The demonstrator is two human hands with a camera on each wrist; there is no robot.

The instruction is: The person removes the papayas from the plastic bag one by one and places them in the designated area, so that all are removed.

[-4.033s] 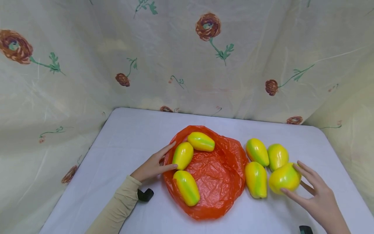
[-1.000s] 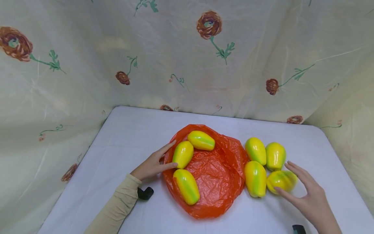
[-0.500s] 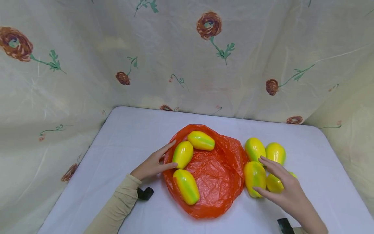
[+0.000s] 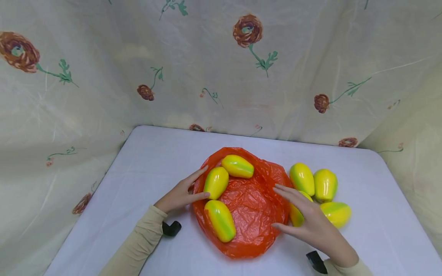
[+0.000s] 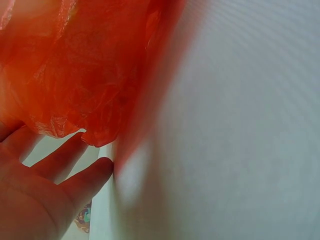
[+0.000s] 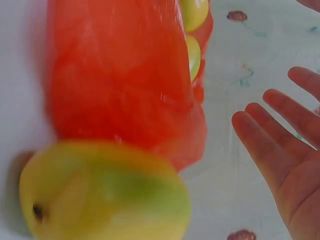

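Observation:
An opened-out red plastic bag (image 4: 252,214) lies on the table with three yellow-green mangoes in it, one of them a mango (image 4: 220,221) at the front left. My left hand (image 4: 181,194) rests at the bag's left side, its extended fingers (image 5: 92,180) against the outside of the plastic. Held over the bag's right edge, my right hand (image 4: 307,218) has spread fingers and nothing between them. Under and behind it, a mango (image 4: 297,214) beside the bag is partly hidden; the right wrist view shows a mango (image 6: 110,195) close up against the red plastic.
Three more mangoes lie right of the bag: a mango (image 4: 302,179), a mango (image 4: 325,185) and a mango (image 4: 336,214). The white table (image 4: 162,153) has rounded far corners. A floral curtain (image 4: 207,57) hangs behind and along both sides.
Four seconds ago my right hand held a mango at the right; that mango now lies with the others. The right hand has let go and moved left to the bag. The left hand stays put.

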